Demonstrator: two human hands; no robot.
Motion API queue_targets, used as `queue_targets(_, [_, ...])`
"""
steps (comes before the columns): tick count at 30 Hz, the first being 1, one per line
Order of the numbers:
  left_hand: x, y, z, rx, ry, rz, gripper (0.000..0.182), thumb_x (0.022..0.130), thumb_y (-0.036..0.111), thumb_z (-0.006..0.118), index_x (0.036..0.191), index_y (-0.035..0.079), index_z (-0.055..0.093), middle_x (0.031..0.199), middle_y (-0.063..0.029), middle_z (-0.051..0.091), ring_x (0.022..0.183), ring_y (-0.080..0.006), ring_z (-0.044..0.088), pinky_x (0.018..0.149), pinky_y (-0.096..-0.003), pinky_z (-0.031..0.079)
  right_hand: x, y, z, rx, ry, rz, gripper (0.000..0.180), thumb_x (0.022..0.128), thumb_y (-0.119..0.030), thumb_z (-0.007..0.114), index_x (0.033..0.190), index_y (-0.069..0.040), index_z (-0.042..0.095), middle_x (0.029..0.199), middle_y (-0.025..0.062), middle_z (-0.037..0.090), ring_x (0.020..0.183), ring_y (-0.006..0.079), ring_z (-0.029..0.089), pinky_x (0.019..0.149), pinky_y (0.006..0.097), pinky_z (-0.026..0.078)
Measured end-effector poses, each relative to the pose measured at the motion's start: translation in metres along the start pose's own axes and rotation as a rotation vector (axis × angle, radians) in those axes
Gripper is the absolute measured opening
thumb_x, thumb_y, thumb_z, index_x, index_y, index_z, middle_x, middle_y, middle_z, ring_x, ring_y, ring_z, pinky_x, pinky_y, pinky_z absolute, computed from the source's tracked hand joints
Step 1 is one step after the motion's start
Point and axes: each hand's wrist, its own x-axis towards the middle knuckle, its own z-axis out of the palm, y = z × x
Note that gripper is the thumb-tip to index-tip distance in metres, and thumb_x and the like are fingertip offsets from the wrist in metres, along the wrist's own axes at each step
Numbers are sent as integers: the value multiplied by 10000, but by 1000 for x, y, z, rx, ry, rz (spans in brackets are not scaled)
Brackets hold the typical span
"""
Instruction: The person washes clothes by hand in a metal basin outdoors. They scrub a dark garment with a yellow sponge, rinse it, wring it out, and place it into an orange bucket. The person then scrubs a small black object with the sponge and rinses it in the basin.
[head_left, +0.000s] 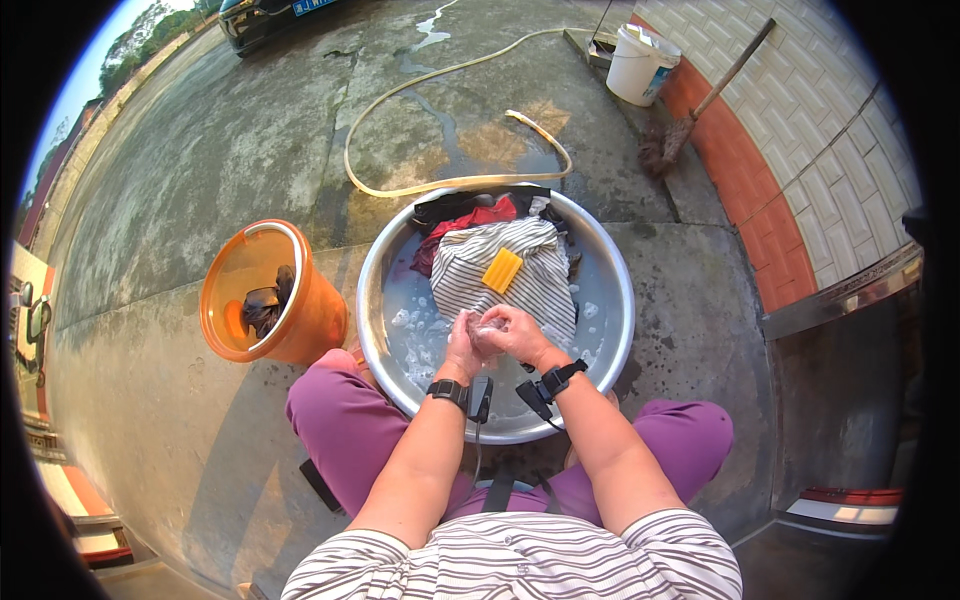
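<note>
Over the near half of a wide metal basin (624, 315), my left hand (463, 349) and my right hand (523, 335) meet, closed on a small wet, pinkish cloth (489, 335) with suds on it. Fingers cover much of that cloth, so its shape cannot be told. Just beyond my hands, a black-and-white striped garment (469, 259) lies in the basin. On top of it rests a ridged yellow bar of soap (502, 271). Behind the stripes are a red cloth (476, 219) and a black cloth (450, 204). Cloudy water with patches of foam (420, 352) surrounds the laundry.
An orange bucket (330, 311) holding dark cloth (262, 311) stands left of the basin. A pale hose (375, 112) curls over the concrete beyond it. Farther right are a white bucket (634, 71) and a mop (667, 142) against the tiled wall (817, 120). A car (259, 22) is parked far off.
</note>
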Motion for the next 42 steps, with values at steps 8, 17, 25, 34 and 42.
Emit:
queue_targets(8, [-7,-50,16,3,206,50,301,936,398,412,923,136,560,830,-37,599,764,-214,594,638,-364,496,2,43,19,-442,286,137,317,885,-298,462,764,-53,622,785,198,622,751,403,586,656,473,471])
queue_targets(17, [-18,-32,37,186,183,-34,431,969,416,361,944,50,587,864,-73,632,715,-251,625,622,-370,516,-5,45,-5,-412,177,287,328,907,-332,448,850,-54,611,778,124,634,737,292,612,654,408,475])
queue_targets(25, [-28,-9,16,979,41,440,395,885,397,601,979,13,602,852,-11,597,754,-92,514,655,-259,445,2,51,-32,391,121,277,278,860,-274,614,844,2,639,733,23,602,637,72,528,553,228,441])
queue_targets(34, [-12,-24,15,-268,-60,50,439,956,475,356,1068,95,545,1004,-89,608,870,-225,600,713,-368,504,-1,18,18,-381,7,-125,200,864,-251,543,892,-69,621,823,162,643,785,370,610,661,420,478])
queue_targets(42, [-9,-58,5,717,61,296,339,944,374,418,896,76,572,847,-64,607,757,-225,599,676,-346,493,-11,40,27,-460,238,171,379,887,-337,485,716,-30,627,732,201,626,708,399,601,645,467,492])
